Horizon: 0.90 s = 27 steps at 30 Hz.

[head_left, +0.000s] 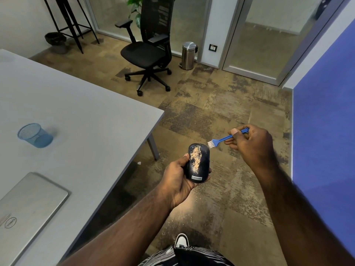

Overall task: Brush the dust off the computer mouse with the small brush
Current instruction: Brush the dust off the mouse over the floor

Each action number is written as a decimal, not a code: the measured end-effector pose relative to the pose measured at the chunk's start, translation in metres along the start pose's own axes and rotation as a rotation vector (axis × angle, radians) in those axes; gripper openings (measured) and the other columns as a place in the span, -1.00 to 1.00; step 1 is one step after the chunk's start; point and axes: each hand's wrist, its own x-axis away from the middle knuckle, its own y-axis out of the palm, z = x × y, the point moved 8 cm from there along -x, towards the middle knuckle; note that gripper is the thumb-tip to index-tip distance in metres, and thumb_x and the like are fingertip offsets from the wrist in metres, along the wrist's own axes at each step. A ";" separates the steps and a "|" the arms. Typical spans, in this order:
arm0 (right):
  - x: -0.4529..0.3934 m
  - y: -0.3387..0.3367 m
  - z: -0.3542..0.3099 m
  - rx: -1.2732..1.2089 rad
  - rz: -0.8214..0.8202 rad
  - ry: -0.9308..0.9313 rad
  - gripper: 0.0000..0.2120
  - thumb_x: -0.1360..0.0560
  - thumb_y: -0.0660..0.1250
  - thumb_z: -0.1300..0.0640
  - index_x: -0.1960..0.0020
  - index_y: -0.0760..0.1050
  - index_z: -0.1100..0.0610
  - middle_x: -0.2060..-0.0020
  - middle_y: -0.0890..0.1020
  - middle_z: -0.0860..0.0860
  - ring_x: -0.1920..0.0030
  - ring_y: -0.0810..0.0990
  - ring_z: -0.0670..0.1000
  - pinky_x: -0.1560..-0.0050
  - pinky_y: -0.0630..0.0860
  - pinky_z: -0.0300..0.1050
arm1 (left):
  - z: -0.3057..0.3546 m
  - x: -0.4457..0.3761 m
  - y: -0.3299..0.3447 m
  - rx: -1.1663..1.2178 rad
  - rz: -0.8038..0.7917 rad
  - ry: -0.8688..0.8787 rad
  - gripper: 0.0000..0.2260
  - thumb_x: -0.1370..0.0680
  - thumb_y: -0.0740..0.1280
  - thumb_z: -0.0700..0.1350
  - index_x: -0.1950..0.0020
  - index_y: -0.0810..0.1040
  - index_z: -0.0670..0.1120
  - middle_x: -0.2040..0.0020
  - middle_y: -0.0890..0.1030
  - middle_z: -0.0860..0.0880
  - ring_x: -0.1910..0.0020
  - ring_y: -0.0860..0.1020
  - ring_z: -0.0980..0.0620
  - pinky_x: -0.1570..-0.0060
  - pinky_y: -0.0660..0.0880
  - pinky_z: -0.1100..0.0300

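A dark computer mouse (197, 163) with a streak of tan dust along its top is held in the air by my left hand (177, 179), fingers wrapped around its sides. Pinched by its handle in my right hand (251, 144) is a small blue brush (224, 139). Its white bristles point down and left, just off the mouse's upper right corner, close to it but apart. Both hands are over the floor, to the right of the table corner.
A grey table (80, 120) fills the left, carrying a blue mesh cup (34, 135) lying on its side and a shut silver laptop (28, 204). A black office chair (149, 48) and a steel bin (188, 55) stand farther back. A blue wall (324, 131) is on the right.
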 end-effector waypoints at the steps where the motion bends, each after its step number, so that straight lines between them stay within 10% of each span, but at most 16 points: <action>1: 0.001 -0.001 -0.002 -0.032 -0.008 -0.007 -0.92 -0.55 0.34 0.19 0.13 0.55 0.10 0.31 0.68 0.02 0.30 0.72 -0.08 0.22 0.68 -0.09 | 0.000 0.000 0.000 -0.001 -0.001 0.002 -0.62 -0.65 0.06 -0.03 -0.29 0.48 -0.23 -0.14 0.57 -0.30 0.08 0.59 -0.24 0.09 0.56 -0.02; 27: 0.001 0.003 0.003 -0.008 0.007 -0.003 -0.93 -0.57 0.31 0.17 0.08 0.53 0.11 0.30 0.70 0.07 0.30 0.72 -0.07 0.23 0.67 -0.11 | -0.001 0.000 -0.002 -0.004 -0.019 0.007 -0.64 -0.65 0.06 -0.04 -0.26 0.49 -0.22 -0.15 0.57 -0.30 0.07 0.59 -0.23 0.09 0.56 -0.02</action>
